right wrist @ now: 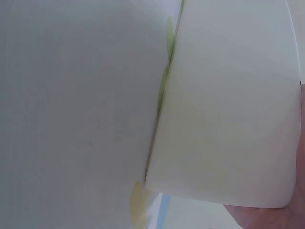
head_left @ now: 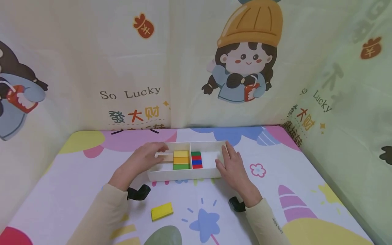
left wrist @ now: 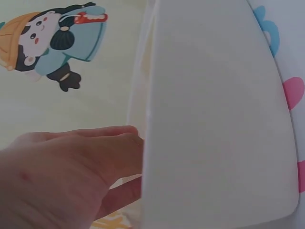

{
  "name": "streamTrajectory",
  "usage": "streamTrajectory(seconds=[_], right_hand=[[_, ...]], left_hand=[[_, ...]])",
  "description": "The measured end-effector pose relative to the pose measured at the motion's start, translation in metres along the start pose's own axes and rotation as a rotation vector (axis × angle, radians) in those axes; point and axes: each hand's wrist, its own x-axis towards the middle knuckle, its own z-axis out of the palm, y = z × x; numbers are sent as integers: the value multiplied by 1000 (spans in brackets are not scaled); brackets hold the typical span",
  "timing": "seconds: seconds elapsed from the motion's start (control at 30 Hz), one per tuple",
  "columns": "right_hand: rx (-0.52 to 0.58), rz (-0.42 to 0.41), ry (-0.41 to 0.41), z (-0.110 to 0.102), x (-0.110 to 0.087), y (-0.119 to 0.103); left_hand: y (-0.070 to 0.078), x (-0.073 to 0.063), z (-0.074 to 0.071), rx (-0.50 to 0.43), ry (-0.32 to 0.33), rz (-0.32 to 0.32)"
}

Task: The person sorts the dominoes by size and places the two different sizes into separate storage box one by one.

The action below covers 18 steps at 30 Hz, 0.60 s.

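Note:
A white two-section box [head_left: 183, 175] stands on the table. My left hand [head_left: 142, 157] reaches over its left end, thumb at a beige block [head_left: 166, 158] and fingers spread apart from the thumb near the back wall. In the left wrist view, the box wall hides those fingertips. Beside the beige block lie a light yellow block [head_left: 181, 154], an orange block [head_left: 181, 160] and a green block [head_left: 181, 166]. Right of the divider sits a stack of small green, red and blue blocks [head_left: 196, 160]. My right hand [head_left: 234, 168] grips the box's right end, thumb inside the rim, fingers along the outside.
A yellow block [head_left: 162, 211] lies on the patterned tablecloth [head_left: 183, 197] in front of the box. Black wrist devices [head_left: 139, 192] sit under both wrists. A printed cloth [head_left: 190, 68] hangs behind and along both sides of the table.

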Motion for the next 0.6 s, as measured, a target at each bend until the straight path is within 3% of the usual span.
streamTrajectory(seconds=[0.33, 0.6], right_hand=[[-4, -1, -1, -3, -1, -1], [-7, -2, -8, -5, 1, -2]], left_hand=[[4, -25, -13, 32, 118, 60], [5, -47, -13, 20, 186, 77]])
